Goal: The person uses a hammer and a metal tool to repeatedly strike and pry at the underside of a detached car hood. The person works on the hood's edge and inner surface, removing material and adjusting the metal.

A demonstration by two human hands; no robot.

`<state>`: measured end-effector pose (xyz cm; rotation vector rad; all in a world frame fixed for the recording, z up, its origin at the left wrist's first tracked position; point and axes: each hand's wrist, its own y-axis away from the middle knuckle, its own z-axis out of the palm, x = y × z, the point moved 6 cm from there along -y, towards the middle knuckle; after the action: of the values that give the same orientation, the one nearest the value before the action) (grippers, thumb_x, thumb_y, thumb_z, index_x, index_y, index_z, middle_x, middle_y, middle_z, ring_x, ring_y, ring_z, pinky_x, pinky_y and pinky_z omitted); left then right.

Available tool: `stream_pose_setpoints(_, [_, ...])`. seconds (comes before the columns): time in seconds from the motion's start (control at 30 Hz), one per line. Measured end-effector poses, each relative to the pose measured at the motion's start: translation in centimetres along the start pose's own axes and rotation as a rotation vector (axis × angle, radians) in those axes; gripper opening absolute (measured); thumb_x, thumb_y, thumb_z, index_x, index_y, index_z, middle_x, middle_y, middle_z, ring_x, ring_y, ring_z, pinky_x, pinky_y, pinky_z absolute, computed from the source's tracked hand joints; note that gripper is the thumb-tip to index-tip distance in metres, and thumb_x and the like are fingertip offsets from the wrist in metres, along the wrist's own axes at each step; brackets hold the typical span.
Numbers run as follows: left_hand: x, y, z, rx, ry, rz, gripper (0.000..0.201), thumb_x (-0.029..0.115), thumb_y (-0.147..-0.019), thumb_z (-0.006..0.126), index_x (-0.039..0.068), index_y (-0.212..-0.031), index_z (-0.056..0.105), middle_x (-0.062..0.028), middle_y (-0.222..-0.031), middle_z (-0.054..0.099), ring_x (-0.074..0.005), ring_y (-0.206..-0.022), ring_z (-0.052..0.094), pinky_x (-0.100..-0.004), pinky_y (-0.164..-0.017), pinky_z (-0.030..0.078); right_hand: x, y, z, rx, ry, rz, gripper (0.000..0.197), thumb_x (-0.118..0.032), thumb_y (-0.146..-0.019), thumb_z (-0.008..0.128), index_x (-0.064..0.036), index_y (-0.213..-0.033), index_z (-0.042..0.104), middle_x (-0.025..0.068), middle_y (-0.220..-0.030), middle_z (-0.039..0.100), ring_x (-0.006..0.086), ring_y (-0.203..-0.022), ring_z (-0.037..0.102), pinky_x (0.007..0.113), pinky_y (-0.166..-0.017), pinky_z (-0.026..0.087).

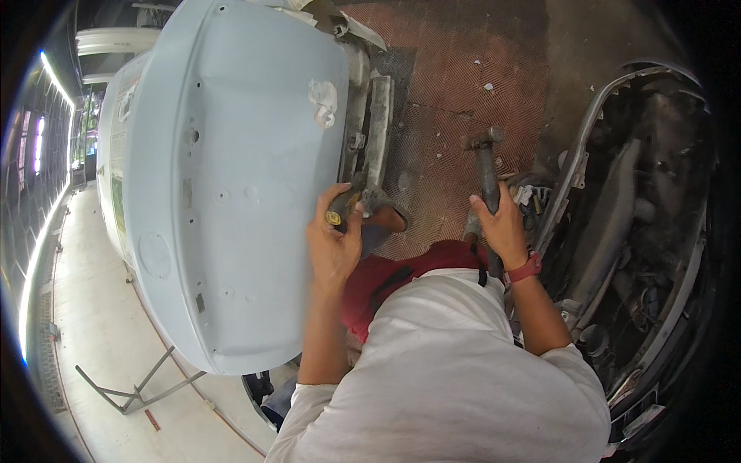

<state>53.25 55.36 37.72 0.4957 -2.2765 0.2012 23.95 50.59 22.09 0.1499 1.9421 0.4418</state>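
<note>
My left hand [334, 245] is closed around a short dark tool with a yellow end [333, 217], right beside the edge of a pale blue-grey car body panel [262, 147]. The tool's exact kind does not show. Its far end lies close to a bare, worn metal strip [377, 127] along the panel's edge, and I cannot tell whether they touch. In my right hand [503, 225] is a hammer [488, 174], gripped by its dark handle. The hammer stands apart from the panel, its head pointing away from me over the floor.
To the right is another car's open engine bay [617, 224] with a metal rim. Reddish textured matting [455, 69] with white scraps covers the floor ahead. One brown shoe [392, 218] shows below my left hand. A thin metal stand [135, 395] is at the lower left.
</note>
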Motion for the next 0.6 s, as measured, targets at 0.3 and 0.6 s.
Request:
stream_pose_setpoints(0.3, [-1.3, -2.2, -1.8, 0.074, 0.487, -0.154, 0.044, 0.035, -0.105, 0.068, 0.009, -0.139, 0.057, -0.0161, -0.124, 0.07, -0.0132, -0.085, 0.06, -0.0283, -0.076, 0.051, -1.3, -0.3, 1.7, -0.094, 0.035, -0.059, 0.042, -0.035, -0.099, 0.074, 0.0021, -0.111, 0.059, 0.0198, -0.079, 0.067, 0.0389, -0.074, 0.069, 0.047, -0.069, 0.052])
stream_pose_setpoints(0.6, [-3.0, -2.1, 1.9, -0.095, 1.4, -0.497, 0.064, 0.047, -0.108, 0.054, 0.009, -0.159, 0.047, -0.0252, -0.149, 0.059, -0.0123, -0.062, 0.044, -0.025, -0.057, 0.045, -2.4, -0.2, 2.5, -0.03, -0.04, -0.21, 0.039, -0.032, -0.099, 0.075, 0.0008, -0.113, 0.06, 0.0203, -0.082, 0.067, 0.0396, -0.075, 0.069, 0.046, -0.069, 0.052])
